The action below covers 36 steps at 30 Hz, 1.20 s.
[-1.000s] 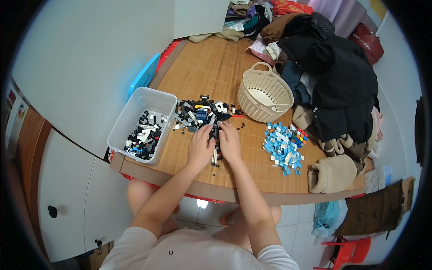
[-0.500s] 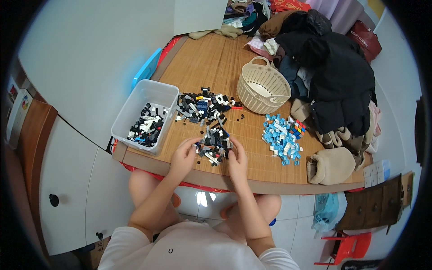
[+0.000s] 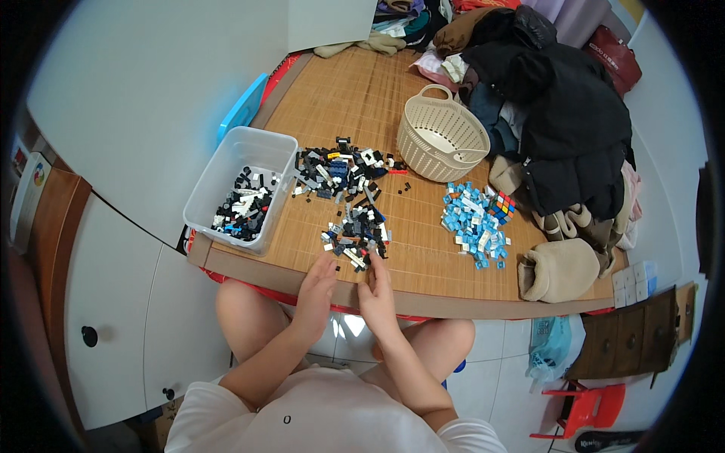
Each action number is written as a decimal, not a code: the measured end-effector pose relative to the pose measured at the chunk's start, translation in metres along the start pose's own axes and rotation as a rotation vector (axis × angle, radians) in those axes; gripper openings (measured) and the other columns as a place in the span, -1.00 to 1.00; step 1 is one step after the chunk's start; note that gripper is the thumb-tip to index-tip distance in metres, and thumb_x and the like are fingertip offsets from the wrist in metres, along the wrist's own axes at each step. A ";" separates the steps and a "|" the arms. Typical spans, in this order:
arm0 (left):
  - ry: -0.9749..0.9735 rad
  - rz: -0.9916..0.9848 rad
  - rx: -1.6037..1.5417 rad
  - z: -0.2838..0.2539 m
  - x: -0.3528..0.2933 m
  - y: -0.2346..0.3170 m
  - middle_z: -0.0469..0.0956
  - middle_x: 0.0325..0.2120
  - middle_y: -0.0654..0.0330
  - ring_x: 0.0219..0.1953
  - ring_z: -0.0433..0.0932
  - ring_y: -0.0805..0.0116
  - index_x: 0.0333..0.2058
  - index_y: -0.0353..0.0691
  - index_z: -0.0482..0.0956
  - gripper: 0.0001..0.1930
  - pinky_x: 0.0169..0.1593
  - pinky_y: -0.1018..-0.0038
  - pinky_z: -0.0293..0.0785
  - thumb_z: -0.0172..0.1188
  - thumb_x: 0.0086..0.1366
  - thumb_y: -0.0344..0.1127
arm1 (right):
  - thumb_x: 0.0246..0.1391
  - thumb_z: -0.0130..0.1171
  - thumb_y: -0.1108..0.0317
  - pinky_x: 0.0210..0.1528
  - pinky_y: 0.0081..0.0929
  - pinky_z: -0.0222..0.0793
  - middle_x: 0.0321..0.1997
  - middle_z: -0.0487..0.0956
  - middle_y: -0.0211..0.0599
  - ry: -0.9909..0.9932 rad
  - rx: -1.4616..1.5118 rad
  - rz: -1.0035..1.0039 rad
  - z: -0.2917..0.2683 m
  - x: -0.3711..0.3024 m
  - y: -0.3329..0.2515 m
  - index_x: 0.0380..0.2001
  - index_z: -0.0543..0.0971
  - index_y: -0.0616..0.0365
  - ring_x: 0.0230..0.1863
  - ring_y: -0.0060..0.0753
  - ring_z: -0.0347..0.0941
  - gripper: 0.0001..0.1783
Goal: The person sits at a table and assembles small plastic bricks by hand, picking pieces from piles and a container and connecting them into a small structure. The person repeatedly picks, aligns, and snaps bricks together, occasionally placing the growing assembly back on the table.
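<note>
At the front edge of the bamboo mat [image 3: 423,260], my left hand [image 3: 314,293] and my right hand [image 3: 376,291] are apart, fingers stretched forward. Neither holds anything I can see. Just beyond my fingertips lies a small pile of mixed building bricks [image 3: 356,232], in black, grey and white. A larger pile of bricks [image 3: 340,170] spreads behind it, the two almost joining. To the left, a clear plastic bin [image 3: 198,198] holds more loose bricks [image 3: 245,202].
A blue lid [image 3: 243,112] leans behind the bin. A beige basket [image 3: 442,140] stands at the back. On the right are light-blue and white small pieces [image 3: 476,226], a puzzle cube [image 3: 502,205], a rolled beige cloth item [image 3: 560,270] and a black jacket [image 3: 570,136] on heaped clothes.
Both my hands have drawn back toward me from the sides of the small brick pile, and the right one has come left, closer to the other.
</note>
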State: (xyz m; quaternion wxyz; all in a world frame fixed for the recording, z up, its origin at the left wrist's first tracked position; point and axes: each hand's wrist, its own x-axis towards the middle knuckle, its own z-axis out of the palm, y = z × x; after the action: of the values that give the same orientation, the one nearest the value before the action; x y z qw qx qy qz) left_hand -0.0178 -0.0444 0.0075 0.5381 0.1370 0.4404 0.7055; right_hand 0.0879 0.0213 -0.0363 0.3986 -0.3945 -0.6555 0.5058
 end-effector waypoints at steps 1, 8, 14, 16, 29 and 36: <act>-0.015 -0.014 0.002 0.002 0.002 -0.002 -0.12 0.25 -0.02 0.32 -0.18 0.27 0.22 -0.42 -0.12 -0.39 0.30 0.41 -0.24 -0.17 0.21 -0.45 | -0.06 -0.15 0.60 0.28 -0.34 -0.10 0.20 0.15 0.04 0.006 -0.011 -0.029 0.004 0.001 0.000 0.15 0.13 0.30 0.27 -0.04 0.02 -0.40; -0.041 -0.008 -0.067 0.022 0.010 -0.010 -0.02 0.22 0.02 0.29 -0.07 0.29 0.21 -0.38 -0.07 -0.44 0.28 0.43 -0.15 -0.19 0.25 -0.41 | -0.10 -0.23 0.69 0.29 -0.33 -0.13 0.24 0.08 0.04 0.057 0.076 0.039 0.022 -0.001 -0.004 0.17 0.10 0.25 0.29 -0.05 -0.04 -0.35; -0.020 0.021 -0.046 0.028 0.022 -0.021 0.04 0.20 0.04 0.27 -0.02 0.31 0.20 -0.36 0.00 -0.49 0.27 0.45 -0.13 -0.21 0.29 -0.37 | 0.00 -0.27 0.69 0.30 -0.41 -0.16 0.30 -0.01 -0.04 0.061 0.346 0.213 0.024 0.005 -0.020 0.22 -0.01 0.24 0.34 -0.19 -0.12 -0.35; -0.009 0.042 -0.042 0.030 0.028 -0.022 0.06 0.20 0.05 0.26 -0.01 0.32 0.19 -0.36 0.03 -0.50 0.27 0.45 -0.12 -0.20 0.29 -0.36 | -0.01 -0.30 0.71 0.32 -0.44 -0.20 0.33 -0.06 -0.07 0.054 0.414 0.247 0.023 0.014 -0.023 0.24 -0.06 0.24 0.36 -0.26 -0.17 -0.33; -0.011 0.086 -0.097 0.029 0.041 -0.027 0.17 0.14 0.08 0.21 0.10 0.36 0.16 -0.39 0.10 -0.52 0.24 0.49 0.00 -0.17 0.28 -0.36 | -0.02 -0.29 0.70 0.31 -0.43 -0.16 0.26 0.10 -0.10 0.130 0.471 0.207 0.025 0.015 -0.024 0.18 0.08 0.27 0.31 -0.29 -0.03 -0.40; -0.011 0.056 -0.065 0.036 0.035 -0.017 0.16 0.14 0.06 0.20 0.12 0.34 0.16 -0.40 0.09 -0.52 0.21 0.47 0.04 -0.19 0.28 -0.37 | -0.02 -0.26 0.70 0.29 -0.46 -0.12 0.24 0.14 -0.14 0.114 0.417 0.260 0.026 0.015 -0.029 0.18 0.10 0.24 0.29 -0.30 0.02 -0.39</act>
State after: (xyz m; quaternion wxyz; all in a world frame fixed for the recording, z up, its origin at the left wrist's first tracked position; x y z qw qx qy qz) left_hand 0.0041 0.0043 0.0055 0.5244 0.1355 0.4104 0.7336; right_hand 0.0553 0.0212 -0.0103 0.4392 -0.4126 -0.4574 0.6540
